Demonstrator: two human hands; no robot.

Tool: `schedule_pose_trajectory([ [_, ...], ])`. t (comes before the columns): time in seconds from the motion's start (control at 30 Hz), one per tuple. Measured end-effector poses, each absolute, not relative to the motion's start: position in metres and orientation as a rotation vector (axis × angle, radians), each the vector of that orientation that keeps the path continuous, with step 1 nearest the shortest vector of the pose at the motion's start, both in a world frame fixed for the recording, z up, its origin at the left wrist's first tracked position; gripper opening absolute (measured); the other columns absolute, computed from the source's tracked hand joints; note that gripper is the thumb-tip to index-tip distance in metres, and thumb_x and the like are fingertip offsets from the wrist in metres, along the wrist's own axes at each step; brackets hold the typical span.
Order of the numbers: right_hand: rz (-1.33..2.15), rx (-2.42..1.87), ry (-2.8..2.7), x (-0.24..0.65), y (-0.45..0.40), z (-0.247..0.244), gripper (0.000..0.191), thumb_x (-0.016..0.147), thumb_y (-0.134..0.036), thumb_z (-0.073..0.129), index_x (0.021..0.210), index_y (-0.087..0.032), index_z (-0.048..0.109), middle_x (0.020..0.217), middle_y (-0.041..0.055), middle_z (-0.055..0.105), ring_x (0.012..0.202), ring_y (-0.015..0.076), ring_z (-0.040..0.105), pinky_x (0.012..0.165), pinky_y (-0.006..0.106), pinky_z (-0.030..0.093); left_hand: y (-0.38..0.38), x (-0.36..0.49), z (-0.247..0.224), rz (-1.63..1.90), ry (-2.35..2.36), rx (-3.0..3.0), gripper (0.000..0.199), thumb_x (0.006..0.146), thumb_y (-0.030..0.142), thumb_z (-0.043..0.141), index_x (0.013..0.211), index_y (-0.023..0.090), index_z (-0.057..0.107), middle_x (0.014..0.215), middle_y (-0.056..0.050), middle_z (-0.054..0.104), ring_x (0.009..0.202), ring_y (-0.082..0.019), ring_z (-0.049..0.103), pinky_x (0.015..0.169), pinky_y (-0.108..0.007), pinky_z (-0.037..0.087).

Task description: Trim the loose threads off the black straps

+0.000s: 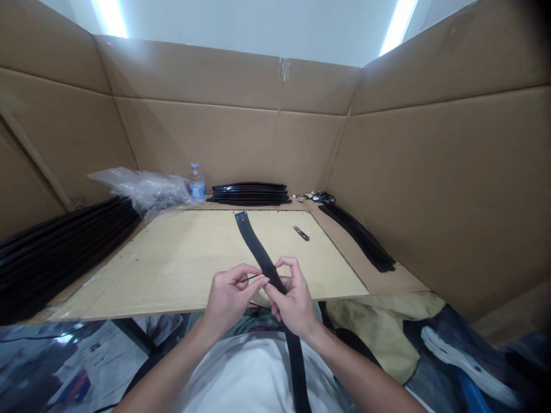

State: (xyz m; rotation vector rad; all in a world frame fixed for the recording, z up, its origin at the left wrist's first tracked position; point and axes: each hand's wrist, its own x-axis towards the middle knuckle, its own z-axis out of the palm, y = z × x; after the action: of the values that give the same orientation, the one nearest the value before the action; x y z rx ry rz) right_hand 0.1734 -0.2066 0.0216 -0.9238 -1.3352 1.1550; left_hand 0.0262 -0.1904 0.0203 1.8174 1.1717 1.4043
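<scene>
A long, flat black strip (255, 244) runs from above the board down past the front edge towards my lap. Its far end is rounded slightly and shows a small bright spot. My right hand (295, 299) grips the strip near its middle, thumb on top and forefinger curled at its right edge. At the strip's left side, my left hand (232, 291) pinches a thin dark cord (253, 277) between thumb and fingertips. Where the cord meets the strip is partly hidden by my fingers. Thread snips (301, 233) lie on the board to the right.
Stacked black strips (249, 195) lie at the back, more strips (69, 246) at left and a few strips (357, 235) at right. A water bottle (197, 184) stands beside a clear plastic bag (148, 189). Cardboard walls (193, 126) surround the pale board (172, 258).
</scene>
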Motion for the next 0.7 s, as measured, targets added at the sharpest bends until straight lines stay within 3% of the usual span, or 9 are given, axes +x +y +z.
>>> schedule_pose_trajectory([
  [0.7, 1.189, -0.925, -1.272, 0.1703, -0.2042, 0.0162, 0.031, 0.078, -0.029, 0.06, 0.092, -0.025, 0.033, 0.045, -0.013, 0.048, 0.028, 0.0053, 0.036, 0.026, 0.012, 0.027, -0.1936, 0.0262, 0.0254, 1.349, 1.171, 1.898, 0.018, 0.076, 0.033, 0.065, 0.074, 0.015, 0.068, 0.046, 0.005, 0.036, 0.042, -0.007, 0.025, 0.042, -0.022, 0.02],
])
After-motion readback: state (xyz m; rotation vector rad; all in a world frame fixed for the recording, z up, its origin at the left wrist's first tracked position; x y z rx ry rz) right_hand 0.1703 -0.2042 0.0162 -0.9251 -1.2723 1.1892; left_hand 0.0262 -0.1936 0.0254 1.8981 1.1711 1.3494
